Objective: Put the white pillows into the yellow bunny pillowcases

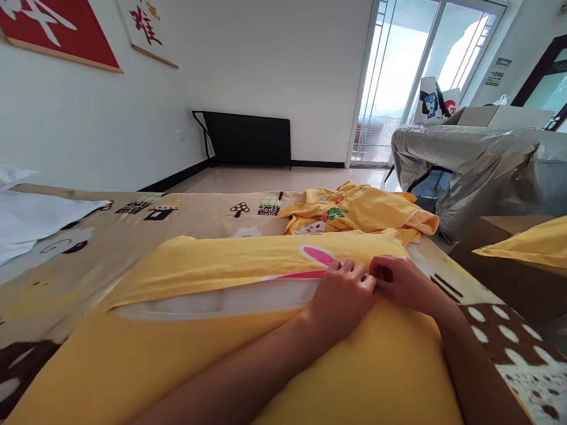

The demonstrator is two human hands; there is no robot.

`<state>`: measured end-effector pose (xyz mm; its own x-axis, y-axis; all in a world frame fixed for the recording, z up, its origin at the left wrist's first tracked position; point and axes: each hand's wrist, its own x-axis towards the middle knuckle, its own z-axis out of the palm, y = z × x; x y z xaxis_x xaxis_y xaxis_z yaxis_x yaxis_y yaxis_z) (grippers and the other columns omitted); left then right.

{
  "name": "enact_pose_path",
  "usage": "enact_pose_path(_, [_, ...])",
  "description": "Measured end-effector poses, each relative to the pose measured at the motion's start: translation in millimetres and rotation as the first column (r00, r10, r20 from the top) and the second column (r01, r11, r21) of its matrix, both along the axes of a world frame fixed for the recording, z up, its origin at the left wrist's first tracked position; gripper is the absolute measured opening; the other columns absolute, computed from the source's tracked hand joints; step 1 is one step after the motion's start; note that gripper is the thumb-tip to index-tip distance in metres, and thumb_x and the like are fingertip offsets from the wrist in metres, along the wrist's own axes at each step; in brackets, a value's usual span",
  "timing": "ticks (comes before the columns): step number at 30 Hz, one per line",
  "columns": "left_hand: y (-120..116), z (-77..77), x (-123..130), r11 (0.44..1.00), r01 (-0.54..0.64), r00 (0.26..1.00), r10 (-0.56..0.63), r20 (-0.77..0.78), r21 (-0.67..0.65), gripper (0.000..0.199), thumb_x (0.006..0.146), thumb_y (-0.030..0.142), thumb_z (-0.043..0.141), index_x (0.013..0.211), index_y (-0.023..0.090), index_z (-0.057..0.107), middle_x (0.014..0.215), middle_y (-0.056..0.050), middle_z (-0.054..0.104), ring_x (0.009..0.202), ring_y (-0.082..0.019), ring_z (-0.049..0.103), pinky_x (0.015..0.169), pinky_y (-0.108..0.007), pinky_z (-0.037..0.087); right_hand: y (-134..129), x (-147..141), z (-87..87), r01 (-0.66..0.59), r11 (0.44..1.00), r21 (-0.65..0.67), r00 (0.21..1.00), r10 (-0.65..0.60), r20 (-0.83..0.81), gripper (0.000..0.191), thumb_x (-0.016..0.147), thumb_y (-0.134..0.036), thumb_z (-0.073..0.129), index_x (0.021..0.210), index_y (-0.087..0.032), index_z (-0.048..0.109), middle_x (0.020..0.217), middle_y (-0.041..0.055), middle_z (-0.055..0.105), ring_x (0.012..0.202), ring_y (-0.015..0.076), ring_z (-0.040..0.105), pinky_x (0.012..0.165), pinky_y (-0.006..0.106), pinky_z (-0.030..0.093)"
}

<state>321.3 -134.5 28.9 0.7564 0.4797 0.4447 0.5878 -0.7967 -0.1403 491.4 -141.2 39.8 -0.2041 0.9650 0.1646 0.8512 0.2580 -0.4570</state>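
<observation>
A yellow pillowcase (pixel 177 360) lies across the bed in front of me, with a white pillow (pixel 212 304) showing through its long open slit. Pink rabbit ears are printed near the slit's far edge. My left hand (pixel 343 298) is closed on the pillowcase at the right end of the slit, its fingertips partly hidden. Right beside it, my right hand (pixel 396 283) pinches the fabric at the same edge, thumb and fingers together. The two hands nearly touch.
A patterned blanket (pixel 204 215) covers the bed. Crumpled yellow fabric (pixel 363 209) lies beyond the pillowcase, and white cloth (pixel 39 221) at the left. To the right are a cardboard box (pixel 487 271) with yellow cloth (pixel 531 245) over it and furniture in silvery plastic (pixel 487 159).
</observation>
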Motion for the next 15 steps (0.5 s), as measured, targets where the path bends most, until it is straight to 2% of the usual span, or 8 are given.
enact_pose_path(4, [1.1, -3.3, -1.1, 0.998, 0.018, 1.000, -0.016, -0.027, 0.065, 0.015, 0.085, 0.011, 0.047, 0.078, 0.015, 0.060, 0.082, -0.006, 0.062, 0.080, -0.024, 0.055, 0.068, -0.039, 0.044, 0.5, 0.1, -0.9, -0.015, 1.000, -0.001, 1.000, 0.015, -0.005, 0.012, 0.072, -0.024, 0.048, 0.064, -0.018, 0.053, 0.059, -0.0027, 0.054, 0.056, 0.0101, 0.042, 0.051, 0.023, 0.030])
enact_pose_path(9, [2.8, -3.1, -3.3, 0.998, 0.051, 0.999, -0.052, 0.012, 0.019, 0.017, 0.088, 0.019, 0.048, 0.077, 0.016, 0.061, 0.086, -0.005, 0.063, 0.082, -0.023, 0.055, 0.072, -0.039, 0.045, 1.9, 0.6, -3.1, -0.021, 1.000, -0.007, 1.000, 0.021, -0.017, 0.013, 0.073, -0.027, 0.048, 0.064, -0.018, 0.053, 0.059, -0.0029, 0.054, 0.055, 0.0100, 0.042, 0.050, 0.023, 0.030])
enact_pose_path(15, [3.5, -1.4, -3.5, 0.998, 0.041, 0.999, -0.042, -0.013, -0.039, 0.014, 0.085, 0.014, 0.047, 0.079, 0.016, 0.059, 0.086, -0.005, 0.062, 0.082, -0.023, 0.054, 0.071, -0.039, 0.046, 2.7, 0.5, -4.6, -0.023, 1.000, -0.008, 1.000, 0.023, 0.007, 0.012, 0.072, -0.024, 0.048, 0.063, -0.018, 0.052, 0.059, -0.0030, 0.053, 0.055, 0.0099, 0.040, 0.050, 0.023, 0.029])
